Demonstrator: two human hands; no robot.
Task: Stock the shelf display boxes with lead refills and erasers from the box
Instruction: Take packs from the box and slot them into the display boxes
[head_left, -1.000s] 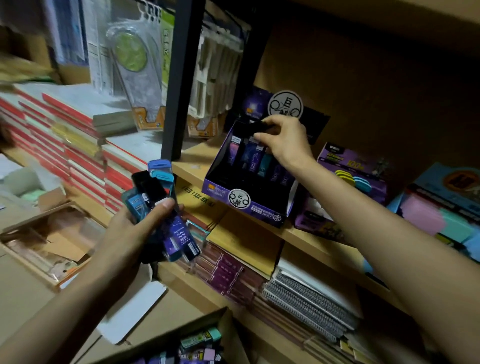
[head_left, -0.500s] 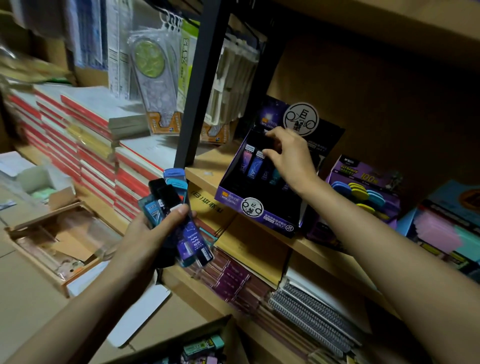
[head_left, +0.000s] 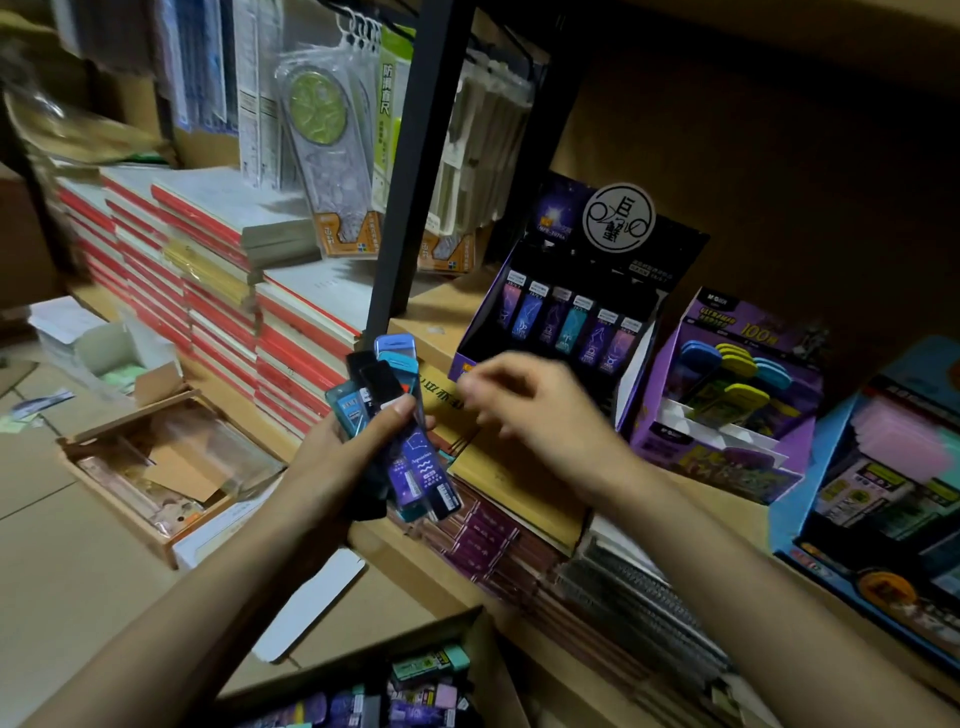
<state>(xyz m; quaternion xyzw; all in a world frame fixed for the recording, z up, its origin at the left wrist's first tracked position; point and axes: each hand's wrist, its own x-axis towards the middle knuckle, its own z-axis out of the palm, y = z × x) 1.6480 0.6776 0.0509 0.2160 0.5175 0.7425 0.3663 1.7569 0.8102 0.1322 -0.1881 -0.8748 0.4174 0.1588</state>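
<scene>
My left hand (head_left: 343, 457) grips a fanned bundle of lead refill cases (head_left: 400, 441), purple, teal and black. My right hand (head_left: 530, 410) is blurred just right of the bundle, fingers loosely curled toward it, with nothing seen in it. On the shelf behind stands the purple lead refill display box (head_left: 566, 322), a row of several cases standing in its back slots and its front part dark. To its right sits a purple eraser display box (head_left: 727, 395) with blue, yellow and teal erasers. The cardboard supply box (head_left: 415, 691) lies at the bottom, holding loose refills and erasers.
A black shelf upright (head_left: 415, 171) rises left of the display box. Stacks of red-edged notebooks (head_left: 208, 291) fill the left shelf, with hanging rulers (head_left: 322, 156) above. A blue display box (head_left: 893, 499) sits far right. An open flat carton (head_left: 161, 467) lies on the floor.
My right hand has left the lead refill display box and drawn back down to the bundle in my left hand. A refill case now stands where the hand was.
</scene>
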